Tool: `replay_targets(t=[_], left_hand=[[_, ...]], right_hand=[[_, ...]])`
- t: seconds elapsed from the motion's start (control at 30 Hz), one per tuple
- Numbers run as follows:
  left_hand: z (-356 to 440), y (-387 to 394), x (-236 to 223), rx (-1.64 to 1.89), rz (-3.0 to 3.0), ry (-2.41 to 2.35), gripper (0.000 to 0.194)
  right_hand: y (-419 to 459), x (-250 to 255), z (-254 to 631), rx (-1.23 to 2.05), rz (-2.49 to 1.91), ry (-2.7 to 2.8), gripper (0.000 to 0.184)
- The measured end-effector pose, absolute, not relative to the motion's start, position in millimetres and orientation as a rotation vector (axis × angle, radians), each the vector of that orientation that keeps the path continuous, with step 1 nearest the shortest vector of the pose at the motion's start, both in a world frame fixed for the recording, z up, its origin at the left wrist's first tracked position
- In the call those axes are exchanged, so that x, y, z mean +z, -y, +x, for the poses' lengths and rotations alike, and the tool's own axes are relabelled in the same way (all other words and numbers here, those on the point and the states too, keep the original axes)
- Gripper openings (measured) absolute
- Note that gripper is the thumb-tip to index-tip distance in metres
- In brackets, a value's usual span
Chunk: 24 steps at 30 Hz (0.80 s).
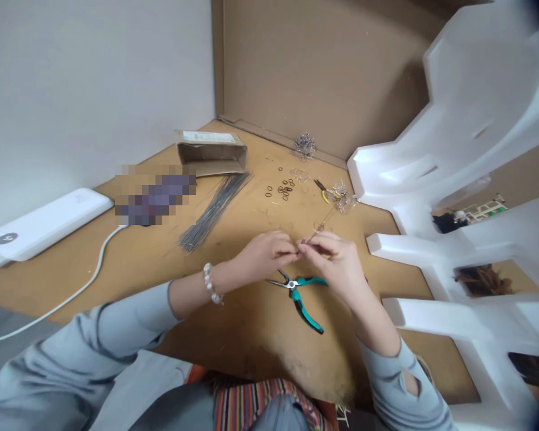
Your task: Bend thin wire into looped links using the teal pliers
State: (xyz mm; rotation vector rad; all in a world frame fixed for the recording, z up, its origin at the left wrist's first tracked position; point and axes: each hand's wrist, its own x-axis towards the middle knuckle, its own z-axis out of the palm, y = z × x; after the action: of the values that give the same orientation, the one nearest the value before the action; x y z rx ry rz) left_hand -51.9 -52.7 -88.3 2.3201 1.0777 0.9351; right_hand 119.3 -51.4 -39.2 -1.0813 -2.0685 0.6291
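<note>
My left hand and my right hand meet over the middle of the table, fingertips pinched almost together. A thin metal wire runs up and right from the right fingertips. The left fingers are closed at its near end, though what lies inside that pinch is too small to see. Just below the hands, pliers with teal handles lie with handles spread, one handle partly behind my right hand. Beyond the fingers are several small dark rings and a tangle of bent wire pieces.
A bundle of straight wires lies left of the rings, by an open cardboard box. Yellow-handled pliers touch the tangle. Another wire heap sits at the back. White foam borders the right; a white power bank is left.
</note>
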Motion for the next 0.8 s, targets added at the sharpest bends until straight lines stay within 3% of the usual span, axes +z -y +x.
replay_targets(t=[0.13,0.27,0.5,0.7,0.8], left_hand=[[-50,35,-109,0.902,2.384,-1.144,0.019],[-47,31,-137,0.800,2.427,-1.238,0.018],[-48,27,-141,0.792,2.365,-1.192,0.022],[-50,33,-132,0.776,2.167,-1.229,0.021],[-52,42,-118,0.705,2.047,-1.118,0.023]], right_hand=[[35,-60,112,0.469,-1.136,2.186,0.009],[32,-89,114,0.542,-1.232,2.249,0.008],[32,-93,119,0.518,-1.241,2.298,0.017],[34,-91,119,0.677,-1.298,2.182,0.020],[38,-87,124,1.004,-1.248,1.951,0.020]])
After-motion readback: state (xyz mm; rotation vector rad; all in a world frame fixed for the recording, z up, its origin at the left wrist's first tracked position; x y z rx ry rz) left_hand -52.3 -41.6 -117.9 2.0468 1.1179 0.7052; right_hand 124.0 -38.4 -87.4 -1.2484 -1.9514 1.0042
